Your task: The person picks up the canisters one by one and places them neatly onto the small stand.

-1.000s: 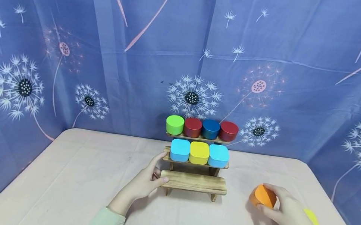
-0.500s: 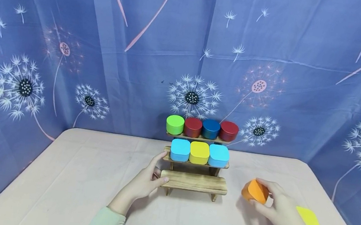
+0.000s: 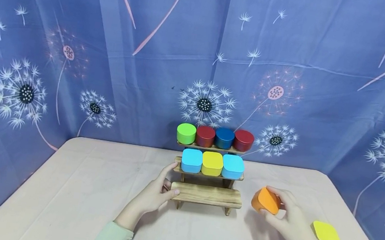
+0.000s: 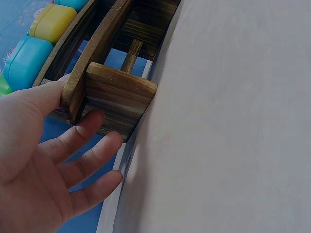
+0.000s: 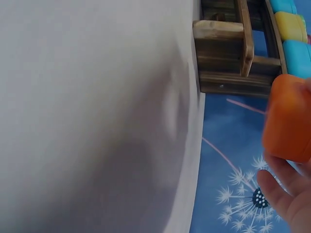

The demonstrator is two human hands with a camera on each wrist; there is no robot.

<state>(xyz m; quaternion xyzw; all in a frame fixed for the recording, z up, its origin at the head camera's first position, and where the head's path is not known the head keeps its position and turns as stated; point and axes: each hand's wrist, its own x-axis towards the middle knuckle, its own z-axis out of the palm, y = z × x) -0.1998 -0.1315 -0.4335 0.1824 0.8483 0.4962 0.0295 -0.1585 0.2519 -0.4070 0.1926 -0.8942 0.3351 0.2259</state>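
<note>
The right hand (image 3: 292,221) grips the orange box (image 3: 266,201), tilted and raised off the worktop (image 3: 199,239); the box lies between that hand and the bottom shelf (image 3: 206,194). The left hand (image 3: 152,195), farther of the 2, holds the wooden rack (image 4: 121,80) by its left end.

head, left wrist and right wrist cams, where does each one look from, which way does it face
Head: worn on the person's head, facing forward and down at the wooden stand; left hand, right hand and sleeves show.
Left wrist: on that wrist, looking along the palm side toward one end of the stand; only the left hand shows.
Right wrist: on the other wrist, looking toward the orange box and stand; part of the right hand shows.
Shared: head and right wrist both show the orange box.
</note>
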